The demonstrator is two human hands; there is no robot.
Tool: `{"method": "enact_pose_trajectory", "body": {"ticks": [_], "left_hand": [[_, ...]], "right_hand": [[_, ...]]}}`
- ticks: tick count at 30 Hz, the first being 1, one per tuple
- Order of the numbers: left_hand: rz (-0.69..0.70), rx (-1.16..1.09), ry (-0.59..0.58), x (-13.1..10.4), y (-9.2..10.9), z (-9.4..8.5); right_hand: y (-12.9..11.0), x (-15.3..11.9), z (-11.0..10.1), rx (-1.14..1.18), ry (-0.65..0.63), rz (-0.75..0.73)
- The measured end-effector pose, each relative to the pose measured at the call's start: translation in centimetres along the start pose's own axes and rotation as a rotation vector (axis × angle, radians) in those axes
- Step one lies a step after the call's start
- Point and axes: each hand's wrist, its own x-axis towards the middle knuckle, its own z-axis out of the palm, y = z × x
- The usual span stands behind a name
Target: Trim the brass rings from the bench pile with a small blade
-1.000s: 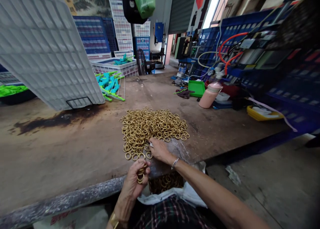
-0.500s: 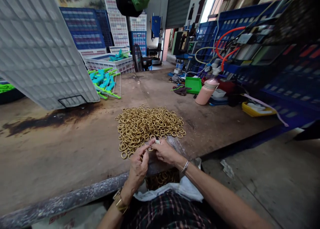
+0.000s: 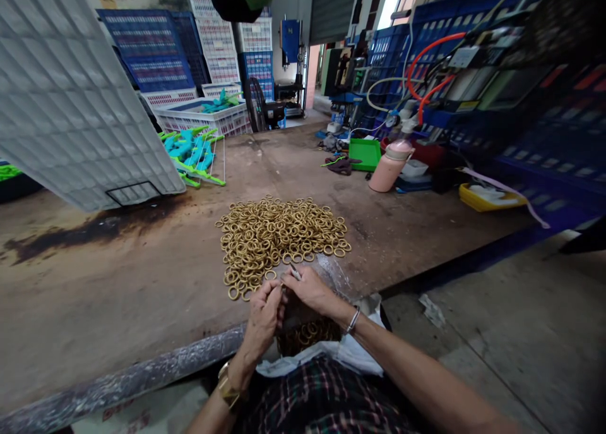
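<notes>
My left hand [image 3: 265,309] is closed in a pinch at the front of the table, around what looks like a gold-coloured ring, mostly covered by the fingers. Close beside it, my right hand [image 3: 310,290] grips a small slim tool [image 3: 295,272] with a greyish end; its exact kind cannot be made out. The fingertips of both hands nearly meet. Just beyond them lies a wide heap of gold-coloured rings [image 3: 279,232]. Below the hands, more rings [image 3: 310,336] lie in a white bag [image 3: 331,353] at my lap.
A large white plastic crate [image 3: 89,105] stands tilted at the left, with turquoise and green plastic pieces [image 3: 192,153] behind it. A pink bottle [image 3: 389,168], a green tray [image 3: 364,155] and a yellow tray [image 3: 487,198] sit to the right. The table's front edge [image 3: 189,358] is plastic-wrapped.
My left hand has turned slightly and drawn back a little from the right fingertips. The slim tool in my right hand shows more plainly. The view has shifted slightly.
</notes>
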Motion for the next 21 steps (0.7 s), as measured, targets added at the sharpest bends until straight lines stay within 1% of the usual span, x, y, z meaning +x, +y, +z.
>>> {"method": "enact_pose_trajectory", "body": {"ticks": [4, 6, 9, 10, 12, 15, 21], "left_hand": [[-0.013, -0.073, -0.021, -0.3, 0.0, 0.1], [-0.020, -0.136, -0.043, -0.4, 0.2, 0.2], [-0.024, -0.181, -0.047, -0.5, 0.2, 0.1], [-0.019, -0.180, -0.040, -0.5, 0.2, 0.1], [-0.002, -0.155, -0.027, -0.5, 0.1, 0.0], [0.027, -0.077, -0.025, -0.6, 0.0, 0.0], [0.084, 0.042, -0.004, -0.6, 0.0, 0.0]], "right_hand": [[0.1, 0.1, -0.2, -0.085, -0.017, -0.075], [0.3, 0.1, -0.3, -0.150, 0.013, -0.078], [0.5, -0.1, -0.6, -0.365, 0.101, -0.130], [0.5, -0.3, -0.6, -0.454, 0.103, -0.169], [0.5, -0.8, -0.7, -0.622, 0.049, -0.239], [0.3, -1.4, -0.6, -0.797, -0.028, -0.261], [0.1, -1.7, -0.3, -0.954, -0.084, -0.225]]}}
